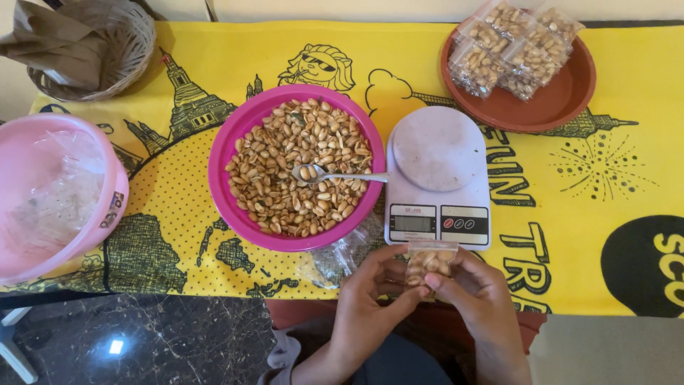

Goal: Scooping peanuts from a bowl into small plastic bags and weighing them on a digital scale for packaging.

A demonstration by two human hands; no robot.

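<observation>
Both hands (427, 292) around small clear peanut packet (429, 262), below white scale (438, 178).

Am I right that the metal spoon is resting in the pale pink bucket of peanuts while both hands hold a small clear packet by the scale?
Not quite: the head view shows the metal spoon resting in the magenta plastic bowl of peanuts, not the pale pink bucket. Both the left hand and right hand do hold the small clear packet by the white scale.

Small clear packet of peanuts (429, 262), upright, pinched at table's near edge.
</observation>
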